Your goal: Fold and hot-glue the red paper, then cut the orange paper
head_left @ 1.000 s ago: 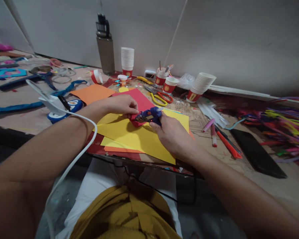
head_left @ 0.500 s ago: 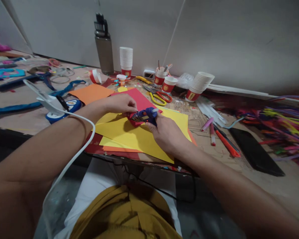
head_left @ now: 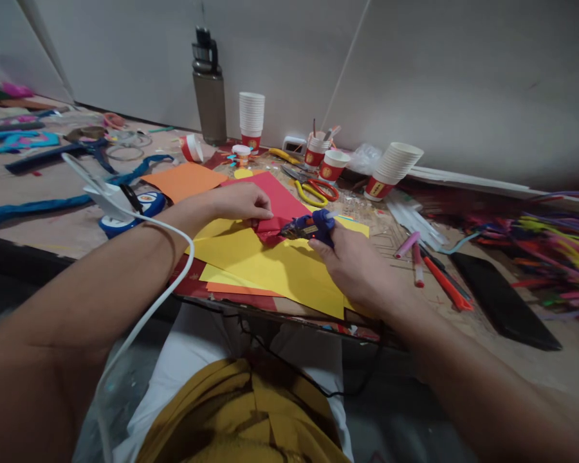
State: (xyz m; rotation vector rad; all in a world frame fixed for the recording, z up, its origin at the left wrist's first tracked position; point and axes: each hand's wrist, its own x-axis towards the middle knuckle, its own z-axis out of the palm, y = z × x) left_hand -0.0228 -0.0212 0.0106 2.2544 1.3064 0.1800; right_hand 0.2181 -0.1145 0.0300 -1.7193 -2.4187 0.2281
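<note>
My right hand (head_left: 354,257) is closed around a blue hot glue gun (head_left: 311,226) whose nozzle points left, and a small red light glows on its body. The nozzle tip is close to a small folded piece of red paper (head_left: 269,233); I cannot tell whether they touch. Thumb and fingers of my left hand (head_left: 245,202) are pinched on the far-left edge of that red paper. Beneath both hands lie yellow paper sheets (head_left: 289,276), with a larger red sheet (head_left: 284,196) behind and an orange sheet (head_left: 186,181) to the left.
Red-and-yellow-handled scissors (head_left: 313,191) lie beyond the sheets. Paper cup stacks (head_left: 251,122) and a tall bottle (head_left: 210,106) stand by the wall. A white cable (head_left: 174,283) crosses my left forearm. At right are markers (head_left: 418,267), a black phone (head_left: 502,299) and colourful pipe cleaners (head_left: 554,251).
The glue gun in my right hand has moved right, away from my left hand, showing more of the small red paper. My left hand keeps its pinch. The view has shifted slightly.
</note>
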